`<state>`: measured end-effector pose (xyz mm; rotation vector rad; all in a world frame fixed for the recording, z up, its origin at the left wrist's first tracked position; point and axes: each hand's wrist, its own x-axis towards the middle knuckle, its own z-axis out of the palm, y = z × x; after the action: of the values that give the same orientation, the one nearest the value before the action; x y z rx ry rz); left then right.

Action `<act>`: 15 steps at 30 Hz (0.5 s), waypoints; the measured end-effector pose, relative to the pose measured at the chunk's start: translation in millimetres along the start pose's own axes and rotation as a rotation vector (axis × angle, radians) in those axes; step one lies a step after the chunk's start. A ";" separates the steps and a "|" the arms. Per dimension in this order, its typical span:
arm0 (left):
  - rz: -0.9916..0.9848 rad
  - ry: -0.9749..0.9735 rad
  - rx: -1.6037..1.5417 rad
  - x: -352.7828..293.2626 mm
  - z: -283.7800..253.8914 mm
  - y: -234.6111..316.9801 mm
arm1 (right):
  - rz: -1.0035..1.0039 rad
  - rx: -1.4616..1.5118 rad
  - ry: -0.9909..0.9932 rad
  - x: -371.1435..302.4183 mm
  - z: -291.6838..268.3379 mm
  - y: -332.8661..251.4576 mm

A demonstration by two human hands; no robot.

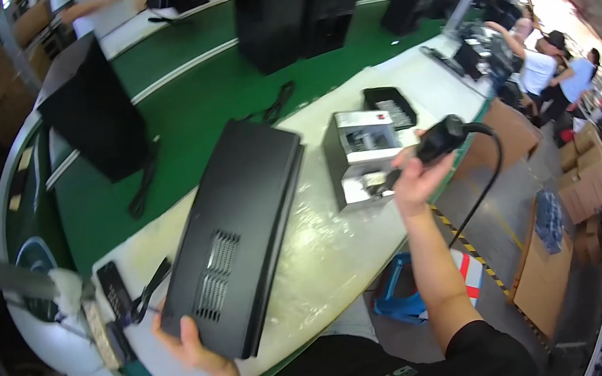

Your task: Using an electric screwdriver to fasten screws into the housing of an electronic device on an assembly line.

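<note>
My left hand (188, 347) grips the near end of a long black speaker cabinet (232, 226), thumb on top, fingers partly hidden at its side. The cabinet lies aslant on the white worktop and has two slotted vents toward its near end. On the right, my right hand (417, 177) is closed around a black corded electric screwdriver (441, 138). Its front end points left, at the screw feeder (363, 154), a grey box with an open front. Whether the tip touches a screw is too small to tell. Behind the feeder sits a black tray (389, 107) of small screws.
Black speaker cabinets (96, 110) stand on the green conveyor (182, 136) beyond the worktop (313, 265), cables beside them. A black strip-shaped device (114, 288) lies at the left end. The screwdriver's cord hangs at right, above a blue stool (397, 295). Other people work at far right.
</note>
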<state>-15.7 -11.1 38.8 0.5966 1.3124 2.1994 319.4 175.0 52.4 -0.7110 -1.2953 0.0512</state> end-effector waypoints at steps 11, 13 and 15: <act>-0.051 -0.075 0.005 -2.6 -5.0 3.4 | 0.379 0.475 -0.040 22.2 148.9 -241.1; -0.018 -0.063 0.003 -1.9 -8.1 1.1 | 0.363 0.583 -0.290 16.6 178.8 -262.4; 0.009 -0.068 0.003 -1.6 -10.5 -3.7 | 0.225 0.523 -0.482 5.5 198.9 -268.3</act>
<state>-20.0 -17.6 30.7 0.6739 1.2805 2.1651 51.3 55.4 211.5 -0.3946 -1.5622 0.7560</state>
